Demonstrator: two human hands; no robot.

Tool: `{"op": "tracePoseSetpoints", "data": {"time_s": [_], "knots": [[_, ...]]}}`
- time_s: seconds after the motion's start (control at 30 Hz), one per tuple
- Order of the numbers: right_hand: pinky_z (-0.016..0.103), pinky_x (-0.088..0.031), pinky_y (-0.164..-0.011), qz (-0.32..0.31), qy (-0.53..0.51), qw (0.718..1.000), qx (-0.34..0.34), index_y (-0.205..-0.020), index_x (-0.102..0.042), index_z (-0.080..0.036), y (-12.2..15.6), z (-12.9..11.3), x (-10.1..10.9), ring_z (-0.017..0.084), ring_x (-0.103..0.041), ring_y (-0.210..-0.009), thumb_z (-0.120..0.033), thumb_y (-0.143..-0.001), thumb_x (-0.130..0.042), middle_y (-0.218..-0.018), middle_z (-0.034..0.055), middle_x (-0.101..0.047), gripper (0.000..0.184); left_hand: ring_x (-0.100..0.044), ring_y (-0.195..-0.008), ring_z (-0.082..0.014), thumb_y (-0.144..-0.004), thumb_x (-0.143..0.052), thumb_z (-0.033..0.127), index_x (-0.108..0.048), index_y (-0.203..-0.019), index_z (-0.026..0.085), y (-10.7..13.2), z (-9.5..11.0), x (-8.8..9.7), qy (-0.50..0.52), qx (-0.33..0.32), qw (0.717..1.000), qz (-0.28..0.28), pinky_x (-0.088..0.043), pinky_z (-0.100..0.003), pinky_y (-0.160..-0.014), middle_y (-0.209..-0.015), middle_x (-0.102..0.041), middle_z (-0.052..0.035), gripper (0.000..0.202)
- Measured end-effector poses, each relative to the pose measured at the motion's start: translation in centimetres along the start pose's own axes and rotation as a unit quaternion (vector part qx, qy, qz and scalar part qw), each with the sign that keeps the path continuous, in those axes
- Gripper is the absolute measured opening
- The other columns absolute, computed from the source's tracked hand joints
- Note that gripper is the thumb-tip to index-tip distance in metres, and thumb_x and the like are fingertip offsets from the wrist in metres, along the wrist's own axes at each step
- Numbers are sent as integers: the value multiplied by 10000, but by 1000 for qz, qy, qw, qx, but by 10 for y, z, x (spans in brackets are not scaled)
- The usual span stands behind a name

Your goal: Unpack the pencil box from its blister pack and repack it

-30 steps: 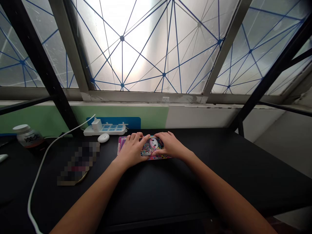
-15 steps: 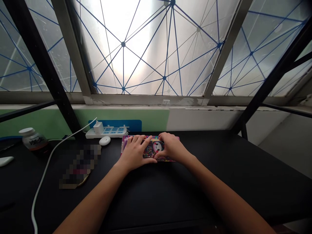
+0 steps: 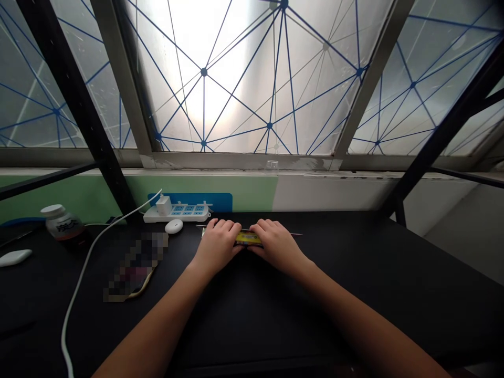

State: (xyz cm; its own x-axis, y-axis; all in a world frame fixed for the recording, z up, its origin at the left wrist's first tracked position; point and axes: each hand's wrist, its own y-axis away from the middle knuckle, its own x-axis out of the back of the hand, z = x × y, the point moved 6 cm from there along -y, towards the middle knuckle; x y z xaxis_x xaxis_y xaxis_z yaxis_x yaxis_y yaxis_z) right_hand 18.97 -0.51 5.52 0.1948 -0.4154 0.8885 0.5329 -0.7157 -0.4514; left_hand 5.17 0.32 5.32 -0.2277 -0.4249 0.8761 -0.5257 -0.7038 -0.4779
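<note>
Both my hands grip a colourful cartoon package [image 3: 248, 238] above the black desk. It is tilted so that a narrow yellow side faces me, and its thin backing card shows edge-on, sticking out past the hands. My left hand [image 3: 221, 242] is closed around the left part, fingers over the top and thumb below. On the right part, my right hand [image 3: 274, 239] is closed in the same way. The two thumbs nearly meet under the yellow side. The printed front is turned out of sight, and the fingers cover much of the rest.
Behind the hands stands a white power strip [image 3: 183, 212] with a plugged-in charger [image 3: 164, 205]. A white earbud-like case [image 3: 174, 226], a blurred-out item [image 3: 136, 268], a white cable [image 3: 81, 278] and a white-capped bottle [image 3: 65, 226] are on the left. Black frame posts [image 3: 429, 142] flank the desk.
The package has been tipped: its printed front with the round cartoon face showed before, and now its narrow yellow side does. My fingers have shifted onto its top edge. The view moved slightly left.
</note>
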Motion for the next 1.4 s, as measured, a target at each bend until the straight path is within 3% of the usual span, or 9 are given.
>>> {"op": "tracePoseSetpoints", "data": {"time_s": [0.17, 0.4, 0.57, 0.73, 0.93, 1.1, 1.2, 1.3, 1.4], "knots": [[374, -484, -757, -34, -16, 999, 6, -1094, -603, -177, 3, -10, -9, 260, -670, -881, -262, -889, -678, -1032, 87, -710, 235, -633, -885, -261, -820, -765, 341, -607, -983, 216, 1, 2, -2, 4, -6, 999, -44, -456, -353, -742, -924, -677, -40, 259], [447, -477, -977, -81, -58, 994, 46, -1246, -583, -204, 5, -12, -30, 302, -605, -1173, -245, -862, -702, -1241, 124, -673, 404, -626, -980, -290, -794, -767, 477, -638, -1085, 221, 4, 4, -11, 24, -2, 995, -98, -479, -393, -816, -1040, -682, -78, 408], [532, -382, -1095, -100, -74, 990, 58, -1431, -472, -203, 8, -17, -44, 329, -453, -1363, -215, -889, -630, -1477, 162, -504, 564, -449, -1331, -369, -776, -718, 620, -448, -1436, 241, 10, -10, -30, 47, 24, 992, -111, -310, -578, -1095, -1456, -514, -159, 808], [564, -307, -1147, -136, -89, 984, 67, -1532, -355, -229, 9, -15, -51, 321, -328, -1459, -378, -950, -584, -1581, 136, -378, 643, -308, -1440, -440, -749, -540, 830, -311, -1544, 203, 16, -35, -50, 75, 68, 983, -152, -197, -711, -1097, -1566, -368, -222, 1038], [550, -252, -1180, -193, -107, 974, 59, -1548, -327, -293, 22, 13, -49, 305, -274, -1484, -577, -920, -580, -1598, 83, -345, 734, -268, -1469, -409, -723, -522, 862, -294, -1552, 230, 16, -40, -52, 99, 76, 977, -172, -151, -715, -1120, -1597, -337, -159, 1067], [541, -255, -1176, -202, -113, 973, -4, -1524, -376, -333, 63, 77, -42, 297, -304, -1472, -583, -952, -508, -1583, 52, -382, 637, -239, -1481, -410, -699, -480, 908, -269, -1562, 229, 15, -39, -54, 111, 76, 973, -188, -108, -731, -1125, -1616, -291, -159, 1118], [555, -320, -1130, -198, -84, 975, -54, -1441, -510, -332, 79, 109, -36, 316, -415, -1412, -561, -965, -483, -1502, 73, -505, 528, -216, -1490, -406, -696, -478, 913, -307, -1549, 225, 15, -39, -53, 114, 70, 972, -193, -97, -722, -1133, -1612, -294, -170, 1109], [561, -352, -1107, -169, -62, 983, -48, -1376, -586, -285, 73, 107, -27, 331, -451, -1385, -544, -959, -506, -1460, 112, -551, 497, -167, -1503, -404, -688, -489, 915, -360, -1526, 213, 14, -34, -49, 118, 58, 973, -192, -100, -693, -1149, -1617, -268, -190, 1101], [539, -338, -1135, -153, -73, 985, -10, -1470, -475, -238, 51, 76, -26, 327, -354, -1447, -556, -938, -549, -1578, 139, -379, 623, -137, -1521, -347, -776, -437, 874, -324, -1542, 236, 11, -21, -44, 139, 33, 975, -168, -126, -601, -1189, -1641, -222, -149, 1003]]}}
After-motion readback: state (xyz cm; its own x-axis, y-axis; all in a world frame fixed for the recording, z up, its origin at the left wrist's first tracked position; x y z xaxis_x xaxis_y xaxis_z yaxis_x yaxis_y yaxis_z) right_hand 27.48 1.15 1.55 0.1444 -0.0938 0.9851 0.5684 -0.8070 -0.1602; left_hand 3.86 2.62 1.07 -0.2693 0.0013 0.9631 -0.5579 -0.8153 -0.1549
